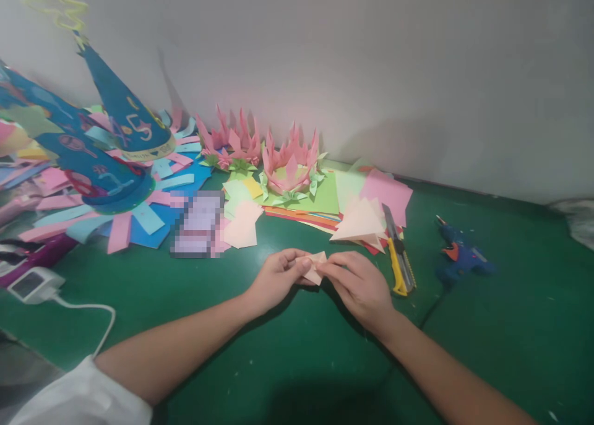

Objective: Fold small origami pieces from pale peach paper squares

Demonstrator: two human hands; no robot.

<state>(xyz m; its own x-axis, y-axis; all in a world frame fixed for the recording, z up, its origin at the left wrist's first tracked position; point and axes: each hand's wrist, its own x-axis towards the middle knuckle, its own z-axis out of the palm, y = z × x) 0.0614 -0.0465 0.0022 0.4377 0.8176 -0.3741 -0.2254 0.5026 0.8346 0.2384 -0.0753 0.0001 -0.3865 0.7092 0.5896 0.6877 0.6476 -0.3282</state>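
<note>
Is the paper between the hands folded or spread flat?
Folded: the pale pink paper between the left hand and right hand shows angled, overlapping edges. Fold count: cannot tell.

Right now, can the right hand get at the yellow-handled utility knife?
Probably yes: the utility knife lies close beside the right hand, its handle uncovered, with only green tabletop showing between. However, the fingertips are on small folded peach paper.

The folded paper at centre is pale peach; the paper lotus above it, pink with light-green leaves. Upper left, the cone hat is blue, its fringe alternating pink and light blue. The utility knife right of centre is yellow and black.
</note>
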